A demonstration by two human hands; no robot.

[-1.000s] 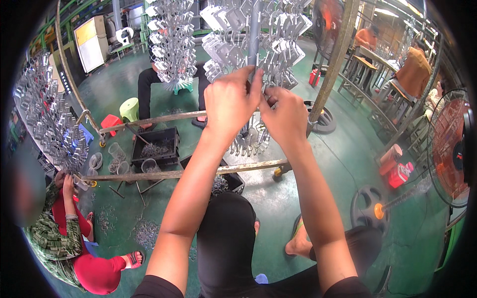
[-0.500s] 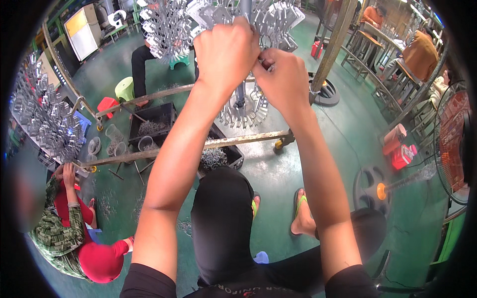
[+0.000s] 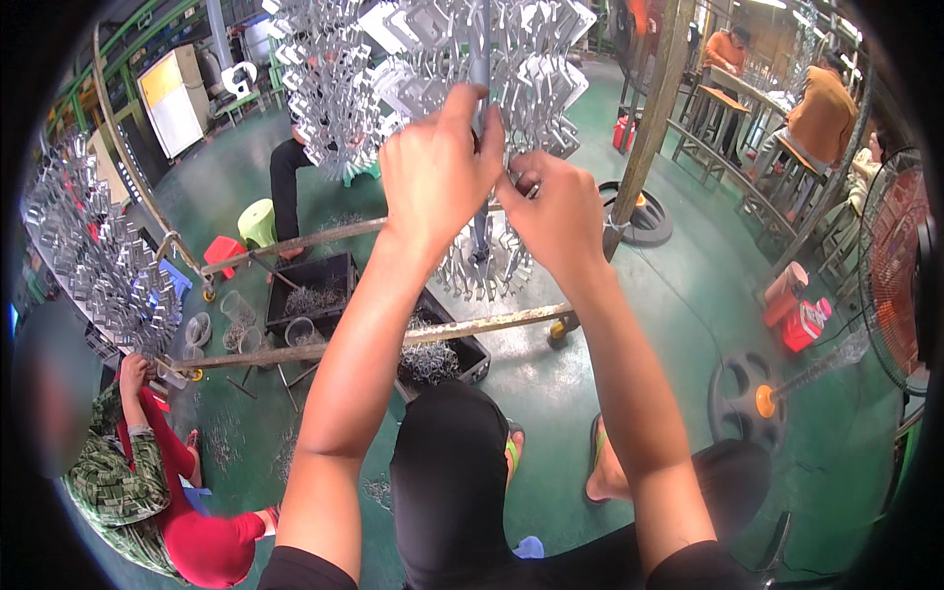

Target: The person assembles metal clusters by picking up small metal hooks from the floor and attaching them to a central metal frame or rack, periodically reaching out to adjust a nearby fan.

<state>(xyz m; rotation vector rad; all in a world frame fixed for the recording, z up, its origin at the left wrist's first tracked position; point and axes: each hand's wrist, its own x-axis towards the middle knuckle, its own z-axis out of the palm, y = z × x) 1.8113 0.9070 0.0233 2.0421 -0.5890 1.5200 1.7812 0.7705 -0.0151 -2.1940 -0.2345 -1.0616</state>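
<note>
My left hand [image 3: 433, 177] is raised in front of a hanging rack of silvery metal brackets [image 3: 418, 84], index finger and thumb pointing up beside the rack's grey centre pole [image 3: 479, 59]. Its other fingers are curled in. Close beside it, my right hand [image 3: 559, 205] pinches with thumb and bent fingers at the rack's lower part. Whatever the fingertips hold is too small or hidden to make out. Below the hands hangs a bottom ring of thin metal hooks [image 3: 477, 275].
Black crates [image 3: 313, 295] with small metal pieces stand behind a low frame bar [image 3: 487, 323]. At left, a person in red trousers [image 3: 208, 541] sits by another loaded rack [image 3: 98, 246]. A fan [image 3: 900, 270] stands at right; people sit at a bench [image 3: 752, 84] behind.
The view has tilted, so the scene sits lower. My left index finger and thumb have lifted out of a closed fist. My right hand keeps its pinch beside it.
</note>
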